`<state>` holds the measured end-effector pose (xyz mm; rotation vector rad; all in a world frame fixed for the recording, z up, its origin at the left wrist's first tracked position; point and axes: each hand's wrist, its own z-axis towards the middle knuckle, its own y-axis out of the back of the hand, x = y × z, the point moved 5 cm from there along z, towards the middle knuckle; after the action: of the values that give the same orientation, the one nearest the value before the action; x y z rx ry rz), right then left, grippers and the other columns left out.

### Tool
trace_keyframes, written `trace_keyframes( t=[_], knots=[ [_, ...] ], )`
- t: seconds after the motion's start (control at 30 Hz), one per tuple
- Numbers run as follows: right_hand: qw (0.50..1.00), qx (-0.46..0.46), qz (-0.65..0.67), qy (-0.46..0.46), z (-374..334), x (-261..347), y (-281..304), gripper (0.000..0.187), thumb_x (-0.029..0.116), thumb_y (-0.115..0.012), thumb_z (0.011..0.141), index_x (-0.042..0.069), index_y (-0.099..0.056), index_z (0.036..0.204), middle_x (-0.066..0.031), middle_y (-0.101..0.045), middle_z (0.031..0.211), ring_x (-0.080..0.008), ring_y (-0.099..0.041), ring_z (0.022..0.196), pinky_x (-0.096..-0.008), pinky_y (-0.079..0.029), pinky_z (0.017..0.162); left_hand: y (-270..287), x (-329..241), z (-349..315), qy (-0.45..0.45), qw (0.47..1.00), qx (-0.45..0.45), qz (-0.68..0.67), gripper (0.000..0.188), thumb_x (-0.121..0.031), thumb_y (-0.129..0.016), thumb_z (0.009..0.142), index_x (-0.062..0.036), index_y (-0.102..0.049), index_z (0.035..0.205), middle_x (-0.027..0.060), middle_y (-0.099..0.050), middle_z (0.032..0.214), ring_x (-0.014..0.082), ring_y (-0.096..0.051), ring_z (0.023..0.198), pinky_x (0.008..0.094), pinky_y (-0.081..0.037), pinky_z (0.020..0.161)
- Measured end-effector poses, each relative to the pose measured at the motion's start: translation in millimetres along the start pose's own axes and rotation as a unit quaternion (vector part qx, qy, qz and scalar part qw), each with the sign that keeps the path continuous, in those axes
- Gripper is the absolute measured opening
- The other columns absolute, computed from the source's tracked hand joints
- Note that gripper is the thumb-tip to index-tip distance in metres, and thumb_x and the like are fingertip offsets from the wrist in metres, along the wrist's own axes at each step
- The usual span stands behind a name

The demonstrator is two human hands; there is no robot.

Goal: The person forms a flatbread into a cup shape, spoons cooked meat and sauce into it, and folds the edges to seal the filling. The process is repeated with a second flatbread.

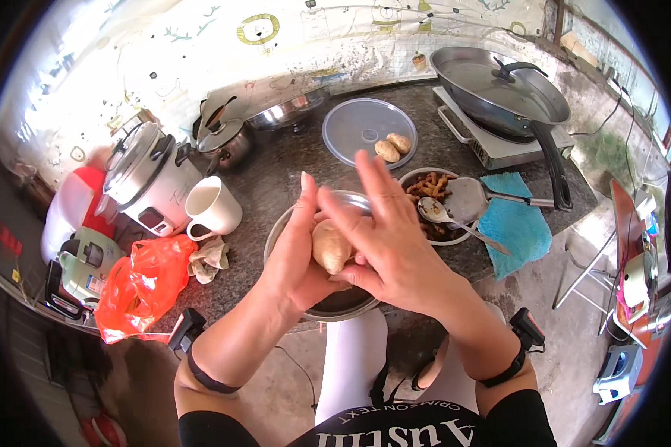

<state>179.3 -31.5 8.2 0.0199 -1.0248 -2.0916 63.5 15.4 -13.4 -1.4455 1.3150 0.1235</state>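
A smooth tan lump that looks like dough (330, 247) rests in my left hand (294, 257), whose fingers curve round its side. My right hand (399, 253) is held over and beside the lump, fingers stretched out and spread, with its thumb near the lump's lower end. Beneath both hands sits a round metal bowl (328, 316); its contents are mostly hidden. Beyond them, two similar tan lumps (388, 151) lie on a translucent round lid (354, 123). To the right, a bowl of brown chopped food (429, 183) holds a spoon (434, 210) and a broad spatula (466, 200).
A blue cloth (516, 232) lies by the counter's right edge, near a lidded pan (499, 93) on a stove (492, 151). On the left stand a white mug (216, 207), a rice cooker (145, 179), a lidded pot (224, 141) and a red plastic bag (145, 283).
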Motion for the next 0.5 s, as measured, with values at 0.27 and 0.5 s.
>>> trace_keyframes(
  t=[0.27,0.5],
  knots=[
    [0.996,-0.003,0.083,-0.032,0,5,0,0.110,0.019,-0.086,0.071,0.005,-0.019,0.157,-0.0329,-0.016,0.157,-0.0526,-0.020,0.146,-0.0633,-0.024,0.114,12,-9,9,-0.041,0.997,0.069,-0.018,0.065,-0.070,-0.043,0.097,-0.0138,-0.041,0.063,0.0015,-0.042,0.059,0.0160,-0.045,0.051,0.0286,-0.035,0.045],
    [0.999,0.002,0.020,-0.030,6,11,3,0.068,0.018,-0.084,0.072,0.005,-0.057,0.133,-0.0301,-0.022,0.157,-0.0503,-0.022,0.146,-0.0642,-0.026,0.113,8,-12,5,-0.042,0.998,0.023,0.046,0.083,-0.071,-0.029,0.099,0.0043,-0.063,0.107,0.0168,-0.067,0.092,0.0262,-0.067,0.078,0.0389,-0.058,0.069]
  ],
)
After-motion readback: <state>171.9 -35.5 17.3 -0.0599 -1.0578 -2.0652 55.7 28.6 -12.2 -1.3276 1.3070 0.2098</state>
